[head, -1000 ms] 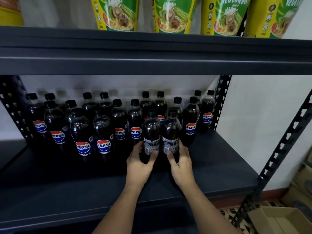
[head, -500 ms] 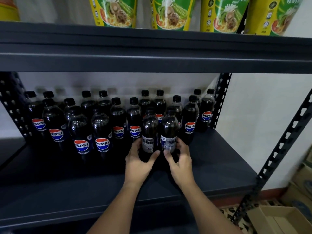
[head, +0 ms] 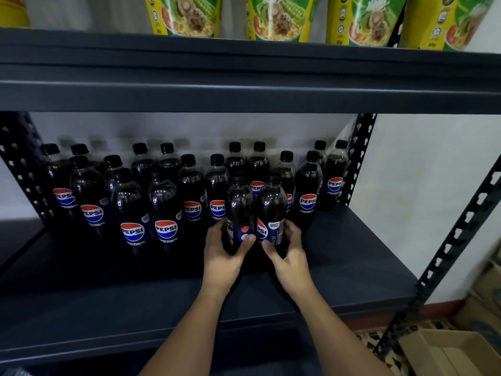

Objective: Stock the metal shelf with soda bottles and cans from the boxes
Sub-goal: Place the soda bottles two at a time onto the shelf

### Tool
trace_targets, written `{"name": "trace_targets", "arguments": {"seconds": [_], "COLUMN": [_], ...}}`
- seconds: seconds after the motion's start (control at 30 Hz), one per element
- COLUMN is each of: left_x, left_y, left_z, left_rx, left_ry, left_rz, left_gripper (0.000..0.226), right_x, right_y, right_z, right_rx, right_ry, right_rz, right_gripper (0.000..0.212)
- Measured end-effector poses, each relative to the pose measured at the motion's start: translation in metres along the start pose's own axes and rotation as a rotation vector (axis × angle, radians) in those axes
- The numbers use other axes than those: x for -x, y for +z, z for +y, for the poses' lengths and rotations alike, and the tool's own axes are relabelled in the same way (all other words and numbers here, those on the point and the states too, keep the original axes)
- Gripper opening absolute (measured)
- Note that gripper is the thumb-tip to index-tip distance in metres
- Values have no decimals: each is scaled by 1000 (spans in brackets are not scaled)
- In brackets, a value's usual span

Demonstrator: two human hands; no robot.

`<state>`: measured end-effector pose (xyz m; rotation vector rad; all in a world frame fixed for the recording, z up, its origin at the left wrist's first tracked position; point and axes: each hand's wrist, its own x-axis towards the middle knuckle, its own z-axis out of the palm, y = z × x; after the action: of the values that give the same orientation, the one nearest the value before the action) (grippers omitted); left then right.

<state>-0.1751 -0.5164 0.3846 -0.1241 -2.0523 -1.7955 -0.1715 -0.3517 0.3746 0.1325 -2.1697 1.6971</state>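
Note:
Two black Pepsi bottles stand upright side by side on the dark metal shelf (head: 352, 267), in front of several rows of the same bottles (head: 165, 210). My left hand (head: 223, 256) wraps the base of the left bottle (head: 240, 210). My right hand (head: 291, 256) grips the base of the right bottle (head: 272, 207), whose Pepsi logo shows partly at its left side. The left bottle's label shows mostly small print.
Yellow-green noodle packs (head: 273, 17) stand on the shelf above. Perforated uprights (head: 444, 261) frame the right side. Cardboard boxes (head: 447, 351) lie on the floor at bottom right. A white wall lies behind.
Both bottles have been turned in my hands, so different parts of their labels now face me. The hands stay at the bottle bases.

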Motion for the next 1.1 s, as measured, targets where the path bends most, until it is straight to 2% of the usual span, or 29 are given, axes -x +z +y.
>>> {"name": "trace_targets", "arguments": {"seconds": [0.13, 0.3, 0.5, 0.63, 0.83, 0.97, 1.1], "left_x": [3, 4, 3, 3, 3, 2, -1], "left_y": [0, -1, 1, 1, 0, 0, 2], "left_z": [3, 3, 3, -4, -5, -5, -10], "left_rx": [-13, -16, -24, -110, -98, -81, -120], "left_ry": [14, 66, 43, 98, 67, 32, 23], "left_rz": [90, 49, 46, 129, 29, -39, -4], "left_gripper": [57, 45, 66, 63, 59, 63, 75], "right_x": [1, 3, 4, 4, 3, 0, 1], "right_y": [2, 2, 2, 2, 3, 2, 3], "right_z": [3, -1, -3, -1, -1, 3, 5], "right_rx": [109, 168, 185, 209, 261, 251, 281], "right_ry": [-61, -93, -103, -124, -132, -85, -101], "right_rz": [104, 38, 39, 98, 49, 12, 21], "right_gripper": [63, 60, 77, 79, 70, 73, 84]}}
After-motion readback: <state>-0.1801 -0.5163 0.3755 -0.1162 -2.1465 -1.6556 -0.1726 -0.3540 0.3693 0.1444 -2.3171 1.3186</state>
